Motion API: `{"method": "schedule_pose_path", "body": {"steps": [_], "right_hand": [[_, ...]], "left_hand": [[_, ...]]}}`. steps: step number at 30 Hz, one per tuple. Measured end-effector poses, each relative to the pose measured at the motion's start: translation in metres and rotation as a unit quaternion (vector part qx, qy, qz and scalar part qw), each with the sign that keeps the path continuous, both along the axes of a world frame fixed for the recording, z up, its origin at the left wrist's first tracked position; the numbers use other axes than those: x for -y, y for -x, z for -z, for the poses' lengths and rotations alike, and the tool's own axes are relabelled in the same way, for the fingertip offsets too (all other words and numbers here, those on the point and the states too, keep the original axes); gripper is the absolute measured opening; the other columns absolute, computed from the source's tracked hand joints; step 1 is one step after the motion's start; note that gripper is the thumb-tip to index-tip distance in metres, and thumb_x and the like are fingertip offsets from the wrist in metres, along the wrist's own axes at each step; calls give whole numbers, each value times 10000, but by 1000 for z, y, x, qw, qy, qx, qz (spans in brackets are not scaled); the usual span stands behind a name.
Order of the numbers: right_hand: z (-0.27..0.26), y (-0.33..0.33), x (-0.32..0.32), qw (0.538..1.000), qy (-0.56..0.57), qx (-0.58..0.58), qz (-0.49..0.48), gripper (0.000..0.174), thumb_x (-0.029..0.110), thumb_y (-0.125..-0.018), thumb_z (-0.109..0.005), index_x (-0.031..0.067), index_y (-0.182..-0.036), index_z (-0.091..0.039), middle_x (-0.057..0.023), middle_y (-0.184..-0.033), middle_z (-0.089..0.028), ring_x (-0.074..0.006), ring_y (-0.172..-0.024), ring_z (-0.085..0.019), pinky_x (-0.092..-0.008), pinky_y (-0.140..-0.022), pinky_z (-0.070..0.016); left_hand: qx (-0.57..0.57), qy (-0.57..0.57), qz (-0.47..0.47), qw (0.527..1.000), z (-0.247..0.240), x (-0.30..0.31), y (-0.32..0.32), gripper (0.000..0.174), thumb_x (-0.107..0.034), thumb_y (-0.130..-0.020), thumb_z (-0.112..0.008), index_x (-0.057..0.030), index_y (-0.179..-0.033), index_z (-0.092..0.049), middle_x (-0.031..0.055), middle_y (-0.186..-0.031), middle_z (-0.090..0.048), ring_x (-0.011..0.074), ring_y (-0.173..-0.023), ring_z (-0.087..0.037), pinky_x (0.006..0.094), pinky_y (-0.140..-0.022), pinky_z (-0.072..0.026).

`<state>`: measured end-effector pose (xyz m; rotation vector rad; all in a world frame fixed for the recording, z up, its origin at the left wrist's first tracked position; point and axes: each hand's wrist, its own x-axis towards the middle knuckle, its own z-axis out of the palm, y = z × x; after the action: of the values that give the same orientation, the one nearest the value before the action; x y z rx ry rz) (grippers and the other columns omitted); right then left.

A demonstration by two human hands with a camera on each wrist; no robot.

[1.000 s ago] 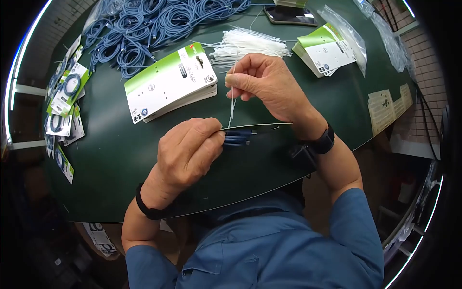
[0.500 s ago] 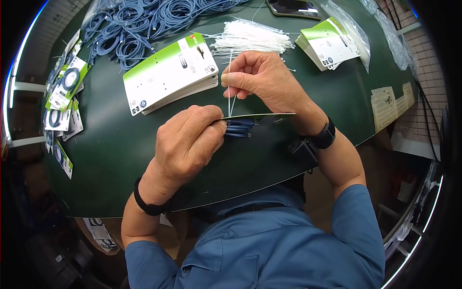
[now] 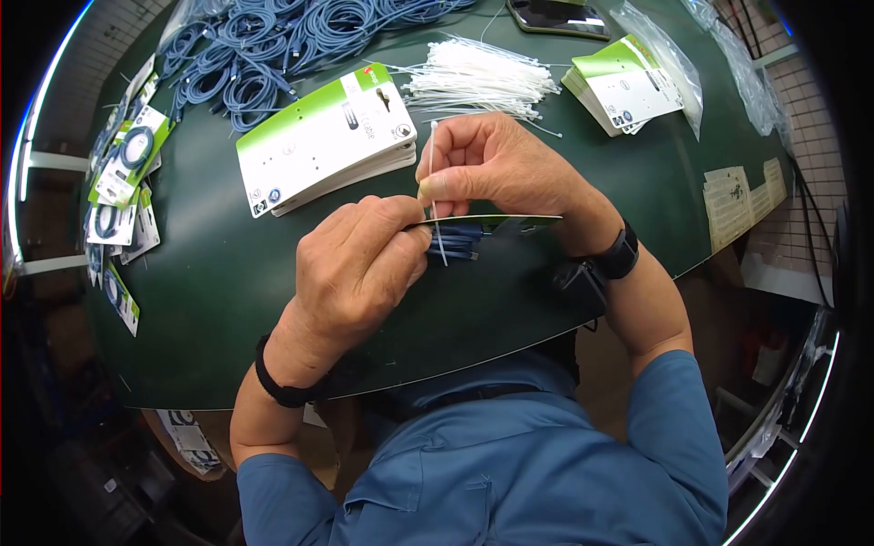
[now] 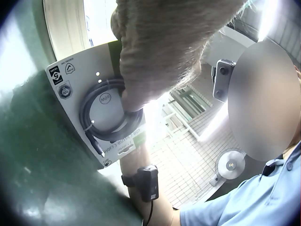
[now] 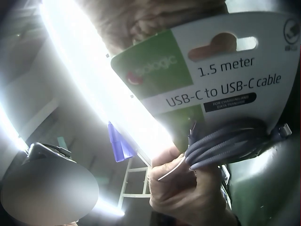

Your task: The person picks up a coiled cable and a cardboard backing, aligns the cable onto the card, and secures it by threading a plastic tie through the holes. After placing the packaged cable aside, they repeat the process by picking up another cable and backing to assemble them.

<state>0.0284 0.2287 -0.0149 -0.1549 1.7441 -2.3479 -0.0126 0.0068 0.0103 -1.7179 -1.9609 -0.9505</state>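
My left hand [image 3: 350, 264] grips a cardboard backing card [image 5: 183, 101], held edge-on over the table. A coiled blue USB-C cable [image 3: 455, 241] lies against the card's near face, and the left fingers hold it there. In the left wrist view the coil [image 4: 84, 110] shows as a ring on the white and green card. My right hand [image 3: 496, 173], just behind the card's top edge, pinches a thin white zip tie [image 3: 441, 241] between thumb and fingers. The tie's length crosses the card edge and hangs in front of the cable. Part of the right hand is hidden behind the card.
On the green table [image 3: 209, 328], a stack of cards [image 3: 319, 150] lies ahead, near a pile of zip ties [image 3: 482, 77]. Blue cable coils [image 3: 273, 45] heap at the back left. Carded cables [image 3: 132, 173] sit left; another card stack [image 3: 637, 100] and a phone [image 3: 560, 16] are right.
My right hand has come down closer to the card. The zip tie ran behind the card before; now an end reaches over in front of the cable. My left hand keeps its grip.
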Motion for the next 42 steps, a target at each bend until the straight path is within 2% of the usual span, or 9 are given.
{"method": "schedule_pose_path", "body": {"steps": [9,13,17,22,30,34,37,38,42], "right_hand": [[-15,-1,-5,994,-7,105,-12,198,182,-1027,-671,-14,-1039,-698,-65,-830,-726,-85,-642,-665,-190,-590,-536],[-5,0,-9,994,-91,19,-64,206,178,-1023,-675,-20,-1062,-716,-53,-821,-722,-71,-627,-642,-178,-574,-525],[-10,-1,-9,997,-14,63,-48,201,170,-1011,-692,-23,-1046,-733,-43,-819,-718,-63,-674,-645,-181,-601,-522],[-11,-1,-11,993,-35,94,-55,194,161,-991,-720,-22,-1051,-740,-27,-820,-709,-50,-711,-635,-186,-631,-515],[-5,2,-12,990,-78,32,-112,221,152,-972,-740,-16,-1117,-727,-21,-880,-710,-51,-734,-628,-190,-654,-510],[-13,0,-12,991,-111,11,-79,255,131,-962,-743,-13,-1169,-707,-33,-924,-725,-59,-772,-649,-195,-684,-520],[-33,-2,-25,985,-149,35,79,302,114,-943,-765,-17,-1204,-687,-52,-965,-737,-76,-828,-675,-216,-729,-544],[-35,-2,-27,985,-155,35,74,302,114,-943,-765,-17,-1204,-687,-52,-965,-737,-76,-828,-675,-216,-729,-544],[-42,-10,-21,961,-191,-136,146,326,111,-896,-805,-6,-1181,-697,-74,-985,-744,-119,-868,-696,-257,-771,-565]], "left_hand": [[-10,-8,4,1000,2,-2,2,181,10,-701,-752,-12,-824,-622,93,-953,-673,223,-732,-673,335,-613,-537],[-3,-5,15,1000,2,-2,2,170,10,-706,-750,-9,-815,-620,98,-974,-683,222,-740,-683,325,-618,-543],[-12,-2,20,1000,3,-2,3,164,10,-712,-747,-6,-813,-619,102,-980,-686,219,-741,-686,321,-619,-547],[-17,-11,23,1000,4,-3,5,154,12,-717,-742,-4,-812,-622,98,-970,-685,216,-741,-690,323,-622,-553],[2,-3,23,1000,1,-3,5,164,17,-711,-735,-22,-796,-600,89,-946,-687,224,-743,-699,322,-627,-563],[71,-3,15,997,-4,-1,2,196,33,-688,-735,-29,-815,-600,94,-933,-695,240,-739,-699,337,-632,-564],[203,23,-34,978,-12,3,1,217,57,-689,-730,-20,-849,-606,104,-904,-698,269,-742,-698,353,-654,-562],[204,16,-38,978,-11,3,1,217,57,-689,-730,-20,-849,-606,104,-904,-698,269,-742,-698,353,-654,-562],[314,19,-62,947,-5,4,4,205,68,-710,-731,-7,-862,-616,120,-866,-697,297,-751,-696,372,-678,-553]]}}
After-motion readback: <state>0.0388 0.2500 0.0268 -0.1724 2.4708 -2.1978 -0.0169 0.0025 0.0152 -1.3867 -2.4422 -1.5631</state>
